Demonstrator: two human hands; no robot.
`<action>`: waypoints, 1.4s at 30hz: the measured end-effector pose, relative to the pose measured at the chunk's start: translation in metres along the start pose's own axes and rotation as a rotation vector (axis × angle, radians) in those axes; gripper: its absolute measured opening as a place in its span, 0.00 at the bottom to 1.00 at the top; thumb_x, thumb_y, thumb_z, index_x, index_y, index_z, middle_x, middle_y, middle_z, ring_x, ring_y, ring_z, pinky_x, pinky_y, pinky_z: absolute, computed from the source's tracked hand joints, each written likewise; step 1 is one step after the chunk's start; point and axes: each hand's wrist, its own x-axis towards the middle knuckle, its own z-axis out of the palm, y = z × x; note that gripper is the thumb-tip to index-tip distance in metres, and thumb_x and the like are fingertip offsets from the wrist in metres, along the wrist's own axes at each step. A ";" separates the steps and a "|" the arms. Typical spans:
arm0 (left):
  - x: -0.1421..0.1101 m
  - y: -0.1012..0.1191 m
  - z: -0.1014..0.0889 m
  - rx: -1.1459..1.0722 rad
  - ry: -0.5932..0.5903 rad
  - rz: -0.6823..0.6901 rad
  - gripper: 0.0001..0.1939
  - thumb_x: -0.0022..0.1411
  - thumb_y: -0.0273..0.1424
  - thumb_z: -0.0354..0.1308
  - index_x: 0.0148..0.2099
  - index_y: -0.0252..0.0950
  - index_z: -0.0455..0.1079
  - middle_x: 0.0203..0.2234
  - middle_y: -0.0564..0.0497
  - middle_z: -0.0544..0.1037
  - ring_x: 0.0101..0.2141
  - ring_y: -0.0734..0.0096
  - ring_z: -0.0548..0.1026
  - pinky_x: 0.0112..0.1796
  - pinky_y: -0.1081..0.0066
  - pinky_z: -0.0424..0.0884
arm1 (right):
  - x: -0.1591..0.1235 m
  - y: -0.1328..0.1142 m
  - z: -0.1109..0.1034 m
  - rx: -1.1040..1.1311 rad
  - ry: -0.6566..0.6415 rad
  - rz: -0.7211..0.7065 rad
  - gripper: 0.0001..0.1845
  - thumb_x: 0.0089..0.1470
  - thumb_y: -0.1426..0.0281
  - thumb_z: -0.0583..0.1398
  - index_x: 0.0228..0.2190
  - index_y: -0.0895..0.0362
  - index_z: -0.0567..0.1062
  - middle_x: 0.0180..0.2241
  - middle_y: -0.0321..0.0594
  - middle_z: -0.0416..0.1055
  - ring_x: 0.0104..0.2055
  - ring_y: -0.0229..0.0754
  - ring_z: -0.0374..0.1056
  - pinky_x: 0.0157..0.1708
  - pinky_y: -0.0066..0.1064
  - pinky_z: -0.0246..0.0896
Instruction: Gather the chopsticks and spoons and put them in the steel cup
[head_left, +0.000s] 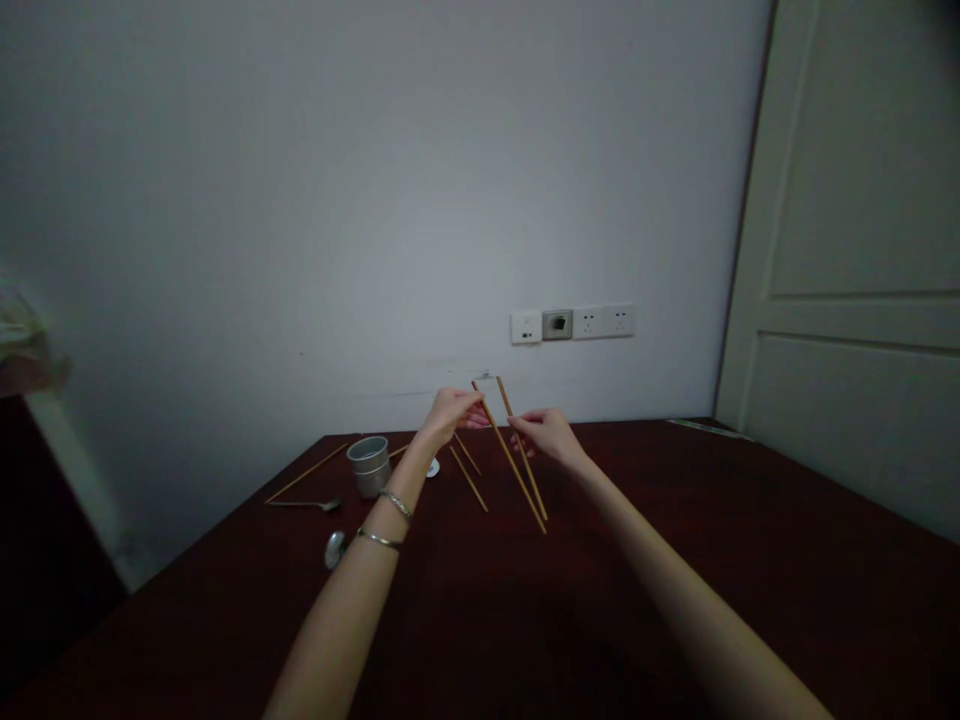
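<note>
My left hand pinches a wooden chopstick near its upper end. My right hand is closed on a second wooden chopstick, which runs nearly parallel to the first. Both sticks slant down to the right above the dark table, and their lower ends come close together. Under and beside my left hand lie two more chopsticks on the tabletop. A grey metal cup stands upright to the left of my left forearm. A small white round thing is partly hidden behind that forearm.
On the left of the dark red table lie another chopstick, a fork or spoon and a shiny metal object beside my forearm. Wall sockets sit above the table's back edge. A pale door is at the right.
</note>
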 end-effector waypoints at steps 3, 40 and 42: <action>0.008 -0.013 0.017 -0.018 -0.008 -0.015 0.08 0.54 0.31 0.54 0.28 0.29 0.67 0.17 0.48 0.74 0.19 0.75 0.72 0.24 0.75 0.70 | 0.003 0.007 -0.012 0.018 0.005 0.021 0.08 0.49 0.70 0.57 0.24 0.63 0.71 0.16 0.37 0.70 0.15 0.31 0.64 0.11 0.18 0.58; 0.031 -0.067 0.029 0.007 -0.088 -0.029 0.13 0.51 0.37 0.58 0.31 0.30 0.67 0.16 0.53 0.71 0.16 0.78 0.70 0.20 0.76 0.69 | 0.009 0.054 -0.010 0.216 -0.270 0.255 0.15 0.41 0.62 0.64 0.26 0.62 0.70 0.27 0.42 0.73 0.23 0.32 0.69 0.20 0.20 0.64; 0.032 -0.067 0.029 0.005 -0.089 -0.031 0.14 0.52 0.38 0.58 0.31 0.30 0.67 0.16 0.53 0.71 0.16 0.79 0.70 0.20 0.77 0.69 | 0.010 0.055 -0.010 0.203 -0.263 0.264 0.16 0.41 0.62 0.64 0.26 0.62 0.70 0.26 0.41 0.73 0.22 0.32 0.69 0.19 0.20 0.64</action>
